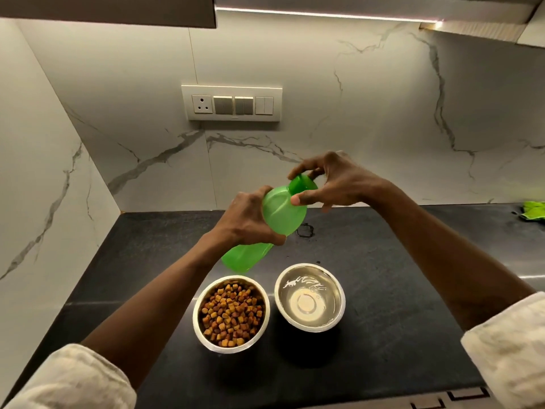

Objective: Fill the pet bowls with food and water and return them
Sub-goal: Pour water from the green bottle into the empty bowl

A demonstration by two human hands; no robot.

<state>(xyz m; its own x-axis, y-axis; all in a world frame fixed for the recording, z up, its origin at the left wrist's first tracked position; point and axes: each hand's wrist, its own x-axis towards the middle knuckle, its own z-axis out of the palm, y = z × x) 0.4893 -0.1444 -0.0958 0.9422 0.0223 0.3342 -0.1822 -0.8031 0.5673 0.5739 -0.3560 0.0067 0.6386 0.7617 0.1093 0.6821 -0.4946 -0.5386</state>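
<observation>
The left hand [244,216] grips the green bottle [283,211] at its waist; the right hand [333,181] pinches the cap [300,183]. The plastic looks smooth and probably slippery.

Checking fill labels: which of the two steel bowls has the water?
The right-hand bowl, holding clear water; the left-hand bowl beside it is full of brown kibble.

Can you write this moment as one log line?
left hand: grips green bottle | right hand: grips cap | kibble bowl: filled | water bowl: has water | both on counter
</observation>
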